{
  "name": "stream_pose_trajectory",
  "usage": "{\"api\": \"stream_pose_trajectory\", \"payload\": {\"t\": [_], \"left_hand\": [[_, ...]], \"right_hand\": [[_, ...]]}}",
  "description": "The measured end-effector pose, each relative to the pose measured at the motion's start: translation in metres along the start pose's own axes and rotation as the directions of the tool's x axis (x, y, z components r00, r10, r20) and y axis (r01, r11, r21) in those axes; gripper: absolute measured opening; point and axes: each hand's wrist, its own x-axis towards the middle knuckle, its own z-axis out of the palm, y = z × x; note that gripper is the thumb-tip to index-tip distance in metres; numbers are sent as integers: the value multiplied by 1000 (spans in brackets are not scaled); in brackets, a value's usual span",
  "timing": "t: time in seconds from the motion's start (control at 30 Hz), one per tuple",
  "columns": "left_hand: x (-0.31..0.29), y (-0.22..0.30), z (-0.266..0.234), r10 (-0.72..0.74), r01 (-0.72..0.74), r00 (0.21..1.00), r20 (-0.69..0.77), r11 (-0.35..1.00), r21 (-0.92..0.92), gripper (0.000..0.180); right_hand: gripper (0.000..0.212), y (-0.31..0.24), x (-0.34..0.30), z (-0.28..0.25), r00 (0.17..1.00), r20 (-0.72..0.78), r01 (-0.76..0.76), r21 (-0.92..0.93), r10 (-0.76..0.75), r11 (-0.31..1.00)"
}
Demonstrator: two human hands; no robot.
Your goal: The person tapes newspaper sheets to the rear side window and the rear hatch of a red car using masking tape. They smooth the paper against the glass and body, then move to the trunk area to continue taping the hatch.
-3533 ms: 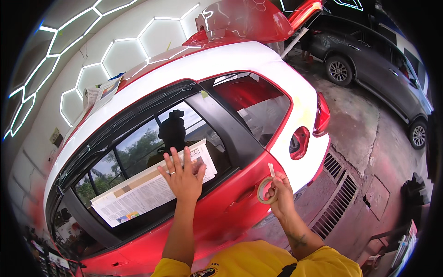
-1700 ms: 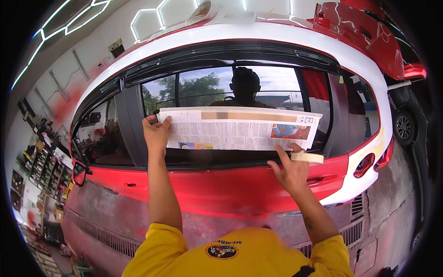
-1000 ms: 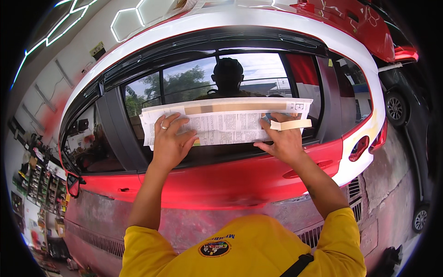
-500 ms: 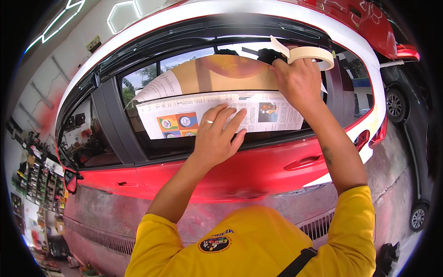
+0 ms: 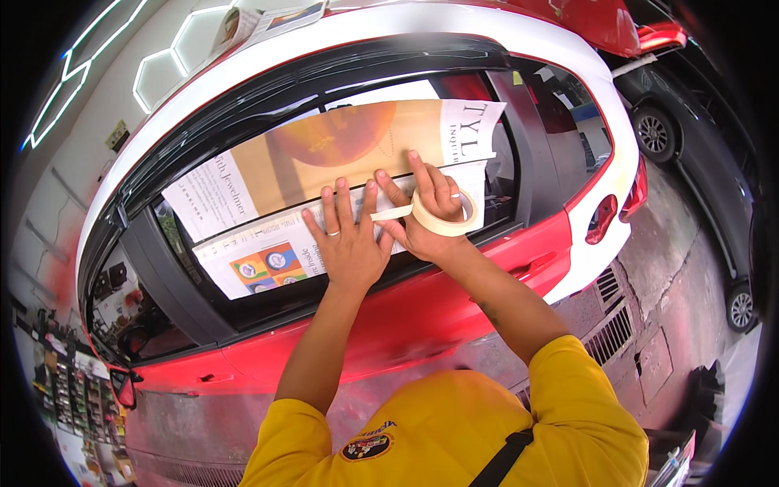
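Observation:
A newspaper sheet (image 5: 324,146) lies against the rear side window (image 5: 501,174) of a red and white car, with a dark line running lengthwise across it. My left hand (image 5: 354,247) rests flat on its lower part, fingers spread. Just to the right is my right hand (image 5: 430,245), holding a roll of cream masking tape (image 5: 451,228) that hangs around its fingers. From the roll a short loose tape end (image 5: 392,213) points toward my left fingers. The right index finger stretches up onto the paper's upper part.
The red door (image 5: 324,361) with its handle (image 5: 531,266) lies below the window. More paper (image 5: 284,22) sits on the white roof edge. A dark car (image 5: 690,162) is parked at right, and shelves (image 5: 77,398) with small goods stand at left. Floor grates (image 5: 608,333) lie behind me.
My right hand has come down from the sheet's upper right corner, bringing the tape roll beside my left hand. The sheet's upper part now lies flatter. The view has shifted and tilted.

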Motion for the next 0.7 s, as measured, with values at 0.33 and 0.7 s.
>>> {"api": "stream_pose_trajectory", "payload": {"t": [0.33, 0.7], "left_hand": [[-5, -25, -7, 69, -69, 998, 10, 996, 56, 92], [-49, -203, -109, -42, 28, 998, 52, 968, 249, 82]], "right_hand": [[69, 116, -56, -33, 987, 31, -136, -356, 158, 924], [65, 126, -57, -44, 981, 54, -160, -304, 185, 939]]}}
